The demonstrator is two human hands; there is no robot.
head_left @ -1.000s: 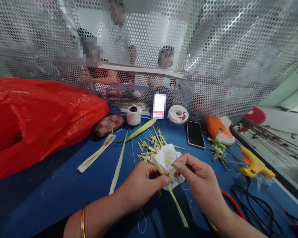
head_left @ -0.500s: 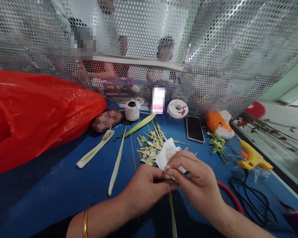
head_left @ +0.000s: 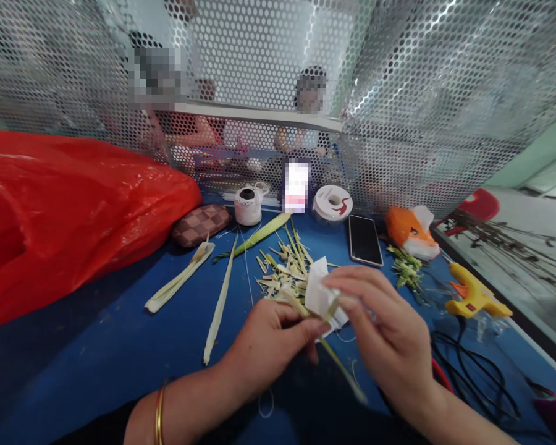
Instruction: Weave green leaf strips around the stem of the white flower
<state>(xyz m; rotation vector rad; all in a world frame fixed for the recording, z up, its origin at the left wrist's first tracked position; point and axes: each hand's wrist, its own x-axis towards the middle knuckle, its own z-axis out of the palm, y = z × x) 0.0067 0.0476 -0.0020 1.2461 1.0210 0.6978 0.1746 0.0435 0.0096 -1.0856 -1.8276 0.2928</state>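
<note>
My left hand (head_left: pixel 278 334) is closed, its thumb and fingers pinching a pale green leaf strip (head_left: pixel 340 364) that slants down to the right. Beside it, my right hand (head_left: pixel 382 327) is closed too, with thumb and fingertips at a short end of leaf strip; motion blurs it there. A crumpled white tissue (head_left: pixel 317 287) shows just beyond the fingers, and I cannot tell if the right hand touches it. Behind the hands lies a heap of cut leaf scraps (head_left: pixel 282 272). Longer pale leaf strips (head_left: pixel 221 303) and a folded dry leaf (head_left: pixel 180 278) rest to the left.
A red plastic bag (head_left: pixel 74 216) fills the left side. Along the back stand a checked pouch (head_left: pixel 201 225), a thread spool (head_left: pixel 248 210), a lit phone (head_left: pixel 296 185) and a ribbon roll (head_left: pixel 332 203). A dark phone (head_left: pixel 365 240), tissue pack (head_left: pixel 410 232) and yellow glue gun (head_left: pixel 477 293) lie right.
My right hand has moved right and slightly away from the left, opening a gap between them. The hanging strip has swung from near vertical to slanting right.
</note>
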